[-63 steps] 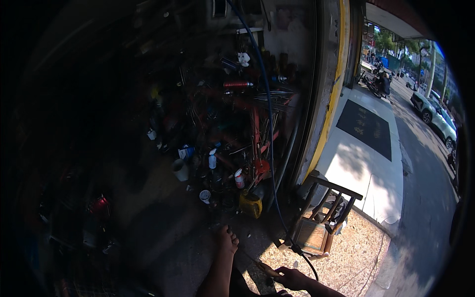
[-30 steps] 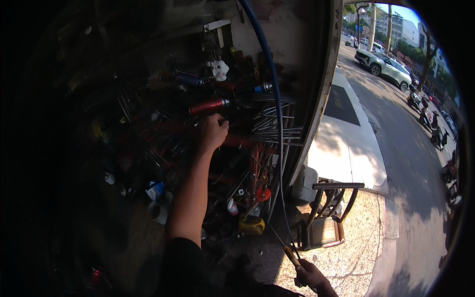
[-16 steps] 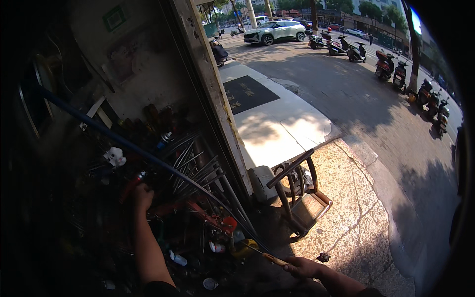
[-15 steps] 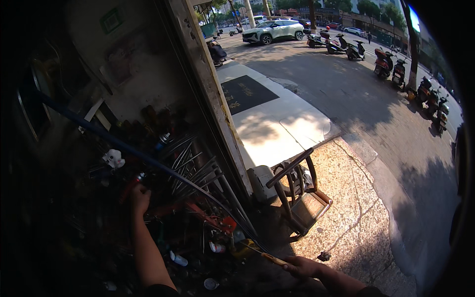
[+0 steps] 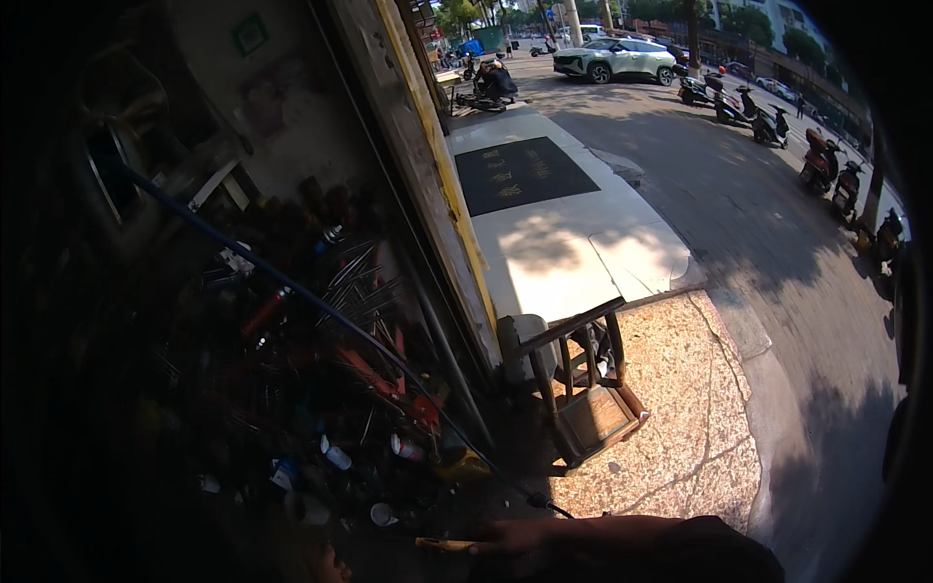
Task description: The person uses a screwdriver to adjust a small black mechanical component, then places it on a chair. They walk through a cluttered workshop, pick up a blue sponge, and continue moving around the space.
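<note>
Right hand: grips the yellow tool by its right end, near side, likely leaving the left end free.
Left hand: left of it, too dark to tell its grip.
Blue hose: slants beyond, perhaps hung within reach.

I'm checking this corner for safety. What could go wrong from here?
The blue hose slants down toward the right hand, so it might get snagged. The yellow-handled tool in that hand is in deep shade; its far end, hard to make out, could catch on something. The pale bottle and red-and-white bottle, close together, might get knocked.
</note>
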Motion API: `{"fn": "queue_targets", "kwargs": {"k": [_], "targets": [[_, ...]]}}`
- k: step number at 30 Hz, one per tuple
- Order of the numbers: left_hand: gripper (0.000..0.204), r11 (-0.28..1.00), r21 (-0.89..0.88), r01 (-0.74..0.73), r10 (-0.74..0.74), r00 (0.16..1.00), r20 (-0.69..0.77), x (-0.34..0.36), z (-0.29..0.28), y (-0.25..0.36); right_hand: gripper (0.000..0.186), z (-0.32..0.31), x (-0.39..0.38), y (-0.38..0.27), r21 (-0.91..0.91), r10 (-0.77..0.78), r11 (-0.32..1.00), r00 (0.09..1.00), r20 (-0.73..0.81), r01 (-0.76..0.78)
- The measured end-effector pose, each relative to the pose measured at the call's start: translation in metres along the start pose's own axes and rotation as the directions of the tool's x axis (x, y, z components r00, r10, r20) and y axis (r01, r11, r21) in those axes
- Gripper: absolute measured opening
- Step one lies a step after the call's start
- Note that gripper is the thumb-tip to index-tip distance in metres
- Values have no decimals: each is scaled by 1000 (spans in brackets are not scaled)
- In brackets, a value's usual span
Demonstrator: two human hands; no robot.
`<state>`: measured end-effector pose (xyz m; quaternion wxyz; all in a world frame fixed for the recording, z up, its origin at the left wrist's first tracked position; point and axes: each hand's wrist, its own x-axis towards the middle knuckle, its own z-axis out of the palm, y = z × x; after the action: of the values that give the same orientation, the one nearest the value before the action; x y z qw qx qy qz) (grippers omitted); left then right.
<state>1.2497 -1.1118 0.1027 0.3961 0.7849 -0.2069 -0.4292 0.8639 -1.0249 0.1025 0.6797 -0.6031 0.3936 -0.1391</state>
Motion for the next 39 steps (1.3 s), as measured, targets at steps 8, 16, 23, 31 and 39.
{"fn": "queue_targets", "kwargs": {"k": [8, 16, 23, 31, 39], "targets": [[10, 951, -305, -59, 10, 987, -162, -177, -75, -110, 74, 75, -10, 59, -63, -45, 996, 954, 295, 67], [18, 938, -339, 71, -156, 961, -230, -296, -105, -200, 66, 137, -49, 112, -22, 20, 1000, 889, 458, -12], [11, 834, -462, -303, 43, 869, -492, -374, -157, -346, 57, 189, -131, 84, -243, 128, 969, 738, 662, 50], [14, 842, 110, -529, 424, 521, -741, -507, -142, -437, 50, 230, -211, 45, -454, 261, 870, 600, 757, 194], [13, 922, 83, -379, 230, 361, -904, -619, -75, -464, 31, 221, -256, 68, -369, 159, 774, 407, 900, 514]]}}
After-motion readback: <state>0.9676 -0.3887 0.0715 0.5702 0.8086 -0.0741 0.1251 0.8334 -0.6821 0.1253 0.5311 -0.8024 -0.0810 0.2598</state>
